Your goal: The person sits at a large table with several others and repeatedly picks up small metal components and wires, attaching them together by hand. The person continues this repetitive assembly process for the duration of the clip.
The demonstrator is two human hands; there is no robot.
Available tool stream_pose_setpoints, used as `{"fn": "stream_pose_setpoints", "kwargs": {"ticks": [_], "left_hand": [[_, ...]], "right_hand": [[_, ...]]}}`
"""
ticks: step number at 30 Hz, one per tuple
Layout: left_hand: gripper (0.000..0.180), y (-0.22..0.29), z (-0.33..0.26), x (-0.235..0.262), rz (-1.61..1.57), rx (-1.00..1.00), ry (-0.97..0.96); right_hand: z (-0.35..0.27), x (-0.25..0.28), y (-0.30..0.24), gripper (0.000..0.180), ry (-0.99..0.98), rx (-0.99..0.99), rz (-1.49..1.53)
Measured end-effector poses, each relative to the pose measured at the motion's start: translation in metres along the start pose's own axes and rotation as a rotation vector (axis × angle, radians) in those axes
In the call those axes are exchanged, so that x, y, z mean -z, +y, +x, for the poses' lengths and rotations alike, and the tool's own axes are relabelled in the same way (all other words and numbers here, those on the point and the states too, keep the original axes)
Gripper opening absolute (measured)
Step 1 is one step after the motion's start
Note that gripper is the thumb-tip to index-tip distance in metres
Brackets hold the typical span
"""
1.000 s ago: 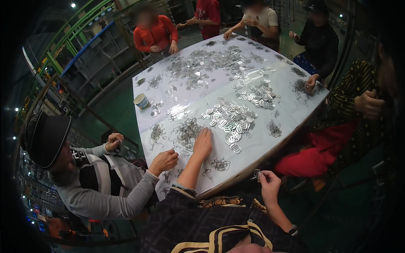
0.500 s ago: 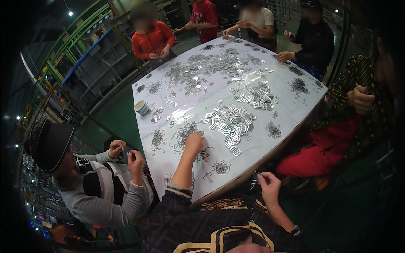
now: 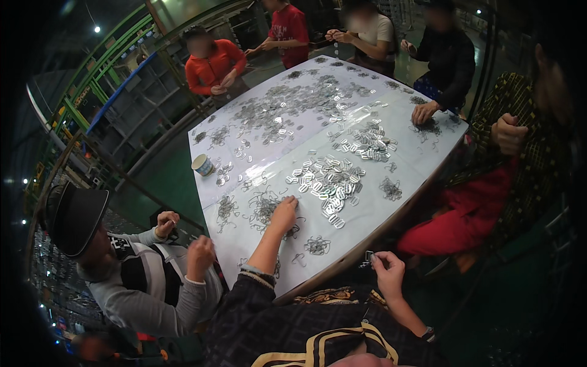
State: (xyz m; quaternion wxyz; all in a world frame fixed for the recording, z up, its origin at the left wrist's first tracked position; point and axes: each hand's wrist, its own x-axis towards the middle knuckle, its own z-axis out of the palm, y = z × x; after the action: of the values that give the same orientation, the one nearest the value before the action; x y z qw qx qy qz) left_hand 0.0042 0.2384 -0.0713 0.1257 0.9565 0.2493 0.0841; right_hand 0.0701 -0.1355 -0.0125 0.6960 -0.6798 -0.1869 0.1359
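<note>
My left hand (image 3: 283, 215) reaches over the white-covered table, fingers bent and close together at the right edge of a tangled pile of thin wire hooks (image 3: 264, 208). Whatever lies at those fingertips is too small to make out. In front of the table's near edge, my right hand (image 3: 391, 269) pinches a small metal slotted buckle (image 3: 369, 255) between thumb and fingers. Small metal pieces hang below that buckle. A heap of shiny slotted buckles (image 3: 333, 183) lies to the right of my left hand. Closer to me is a small cluster of hooks (image 3: 317, 245).
A paper cup (image 3: 202, 164) stands at the table's left edge. More buckles (image 3: 287, 101) and hook piles (image 3: 225, 209) cover the table. A person in a black visor (image 3: 137, 263) sits close on my left; another in red trousers (image 3: 455, 226) is on my right. Several people work opposite.
My left hand shifts slightly, its fingertips farther to the pile's right edge. My right hand stays about put. At the far right, a person's hand comes down onto a hook pile.
</note>
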Motion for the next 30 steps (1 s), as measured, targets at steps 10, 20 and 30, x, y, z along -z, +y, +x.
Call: {"fn": "stream_pose_setpoints", "kwargs": {"ticks": [10, 20, 30], "left_hand": [[0.018, 0.014, -0.023, 0.028, -0.040, 0.203, 0.247], [0.019, 0.003, 0.058, 0.012, 0.287, 0.355, 0.131], [0.019, 0.000, 0.075, -0.004, 0.404, 0.297, 0.223]], "right_hand": [[-0.003, -0.002, -0.004, 0.008, -0.013, 0.010, -0.033], [-0.010, 0.005, -0.012, 0.007, 0.000, 0.027, -0.075], [-0.017, 0.009, -0.017, 0.008, -0.005, 0.069, -0.092]]}}
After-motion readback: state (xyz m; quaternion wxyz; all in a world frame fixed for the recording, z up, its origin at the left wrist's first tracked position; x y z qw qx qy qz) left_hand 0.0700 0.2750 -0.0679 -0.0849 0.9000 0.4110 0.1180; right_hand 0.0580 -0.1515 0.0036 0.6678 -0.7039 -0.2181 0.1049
